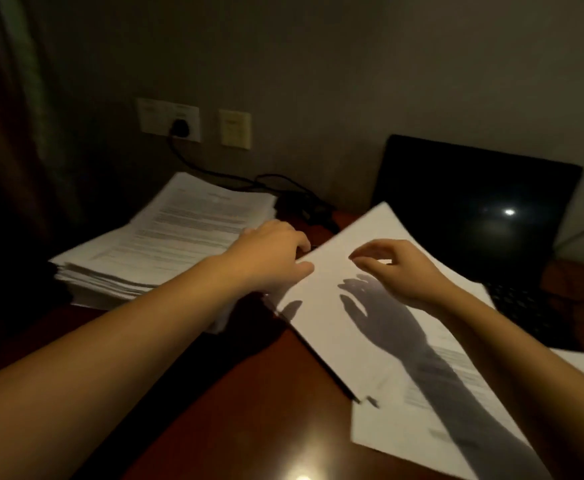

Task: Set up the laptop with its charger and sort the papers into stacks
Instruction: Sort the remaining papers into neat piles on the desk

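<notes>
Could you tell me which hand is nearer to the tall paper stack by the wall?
Left. The left hand sits at the tall paper stack's near-right corner; the right hand hovers farther right.

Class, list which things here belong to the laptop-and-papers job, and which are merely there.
Belong: laptop, charger cable, wall socket, tall paper stack, loose sheets, left hand, right hand.

Merely there: curtain, blank wall plate.

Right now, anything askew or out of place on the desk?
Yes. The white sheet under the right hand lies diagonally, its far corner overlapping the open laptop, with the left hand at its edge. The tall paper stack at left is fanned, edges uneven. Nothing looks spilled or damaged.
</notes>
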Available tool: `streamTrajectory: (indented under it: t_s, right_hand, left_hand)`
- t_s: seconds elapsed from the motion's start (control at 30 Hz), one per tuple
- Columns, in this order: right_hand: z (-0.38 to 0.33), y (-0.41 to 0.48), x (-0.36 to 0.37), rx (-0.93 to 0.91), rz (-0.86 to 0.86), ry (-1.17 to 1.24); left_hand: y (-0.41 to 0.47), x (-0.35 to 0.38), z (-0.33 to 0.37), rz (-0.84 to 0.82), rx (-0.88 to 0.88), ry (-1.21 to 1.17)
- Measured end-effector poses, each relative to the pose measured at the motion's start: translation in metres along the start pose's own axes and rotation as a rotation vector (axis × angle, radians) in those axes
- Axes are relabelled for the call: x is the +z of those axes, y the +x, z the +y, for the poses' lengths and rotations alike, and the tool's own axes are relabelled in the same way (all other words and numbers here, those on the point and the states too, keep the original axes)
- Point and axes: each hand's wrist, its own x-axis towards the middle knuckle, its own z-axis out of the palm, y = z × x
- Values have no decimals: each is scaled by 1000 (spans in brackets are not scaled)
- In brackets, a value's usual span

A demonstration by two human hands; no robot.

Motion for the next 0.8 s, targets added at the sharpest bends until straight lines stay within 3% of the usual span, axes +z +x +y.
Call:
streamTrajectory:
  t_s: [0.17,0.47,0.63,0.8]
  right_hand:
    - [61,-52,-50,235,77,33]
    - [118,-101,-80,538,153,76]
    - [114,-96,-80,618,89,367]
    - [98,-94,-74,693,12,675]
  left_hand:
    - [26,41,44,-198,-33,-167]
    - [52,53,46,-100,-249,-301]
    - [50,53,65,-45,-205,-393]
    - [40,58,81,-51,-155,-239]
